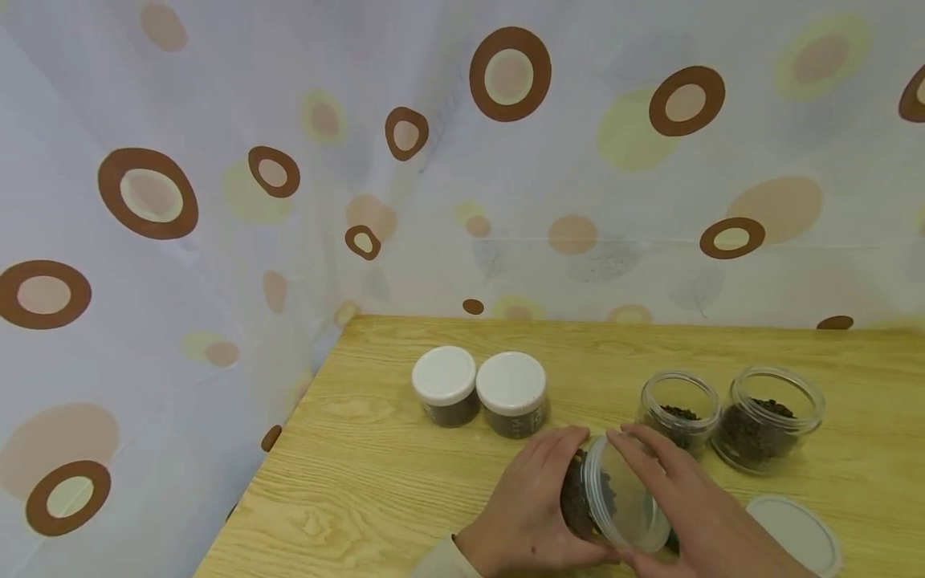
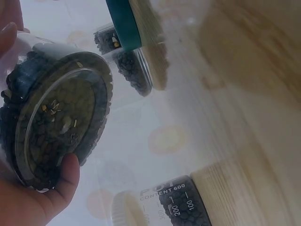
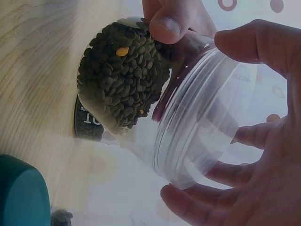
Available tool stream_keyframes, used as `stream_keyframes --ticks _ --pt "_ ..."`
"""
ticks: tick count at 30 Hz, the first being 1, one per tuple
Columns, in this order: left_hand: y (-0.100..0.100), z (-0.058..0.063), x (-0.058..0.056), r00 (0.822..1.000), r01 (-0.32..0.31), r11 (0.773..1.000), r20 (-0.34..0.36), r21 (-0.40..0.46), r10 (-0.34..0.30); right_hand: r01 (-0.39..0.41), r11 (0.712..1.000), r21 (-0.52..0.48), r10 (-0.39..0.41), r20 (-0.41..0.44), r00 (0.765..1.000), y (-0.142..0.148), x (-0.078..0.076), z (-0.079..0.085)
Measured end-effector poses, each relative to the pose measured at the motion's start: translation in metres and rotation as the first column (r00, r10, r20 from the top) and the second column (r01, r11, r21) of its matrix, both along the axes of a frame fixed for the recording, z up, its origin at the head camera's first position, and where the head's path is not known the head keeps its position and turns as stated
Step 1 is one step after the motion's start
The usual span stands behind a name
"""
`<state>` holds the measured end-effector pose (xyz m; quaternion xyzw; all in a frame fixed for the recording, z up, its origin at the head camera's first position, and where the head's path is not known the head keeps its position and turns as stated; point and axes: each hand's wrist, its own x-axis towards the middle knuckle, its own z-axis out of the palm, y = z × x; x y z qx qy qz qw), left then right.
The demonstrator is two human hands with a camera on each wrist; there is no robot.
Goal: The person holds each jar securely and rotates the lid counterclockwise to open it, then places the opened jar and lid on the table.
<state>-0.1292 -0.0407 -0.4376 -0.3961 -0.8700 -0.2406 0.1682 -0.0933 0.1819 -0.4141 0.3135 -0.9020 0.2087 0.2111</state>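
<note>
Carefully cradled between two hands over the near side of a wood-grain table (image 1: 325,457): a clear seed jar (image 3: 122,80), tipped well over, with a translucent lid (image 1: 639,506) at its mouth. Wrapped around the body by the left hand (image 1: 531,506), with thumb and fingers curled; gripped about the lid by the right hand (image 1: 697,510), with fingers spread along the rim opposite the thumb. Unclear from these angles whether fully threaded or merely resting.

Best handled, by all appearances, with the body kept still and the lid turned square to the neck, using even fingertip pressure. Worth bringing nearer upright first, to keep dark seeds off the threads. Worth allowing elbow room, too, for an open jar (image 1: 697,435) just beyond the right fingers, a larger open jar (image 1: 755,447) beside it and a loose lid (image 1: 805,526) near the right wrist. Well clear, farther left: two white-lidded jars (image 1: 513,385).
</note>
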Motion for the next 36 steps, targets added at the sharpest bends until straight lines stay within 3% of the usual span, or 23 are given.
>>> stream_keyframes --ticks 16,18,22,25,29,32,36 --pt "0.004 0.004 -0.001 0.993 0.078 0.997 0.084 0.024 -0.080 -0.084 0.996 0.036 0.085 -0.041 0.995 0.013 0.000 0.006" --pt "0.003 0.004 -0.001 0.986 0.104 0.994 0.127 0.043 -0.109 -0.103 0.994 0.033 0.104 -0.031 0.994 0.014 0.001 0.008" --pt "0.001 0.006 -0.002 0.950 0.130 0.985 0.268 0.118 -0.157 -0.123 0.991 0.045 0.124 -0.023 0.992 0.018 0.001 0.011" --pt "0.001 0.008 -0.003 0.945 0.096 0.988 0.301 0.124 -0.130 -0.135 0.990 0.032 0.136 -0.030 0.990 0.021 -0.002 0.011" --pt "0.001 0.007 -0.004 0.956 0.051 0.995 0.285 0.088 -0.075 -0.161 0.987 -0.025 0.160 -0.044 0.986 0.026 -0.006 0.008" --pt "0.002 0.005 -0.008 0.934 0.035 0.990 0.349 0.134 -0.080 -0.168 0.984 -0.064 0.164 -0.055 0.985 0.030 -0.007 0.007" --pt "0.005 0.000 -0.016 0.885 -0.029 0.976 0.459 0.216 -0.075 -0.141 0.987 -0.083 0.137 -0.048 0.989 0.036 -0.007 0.007"
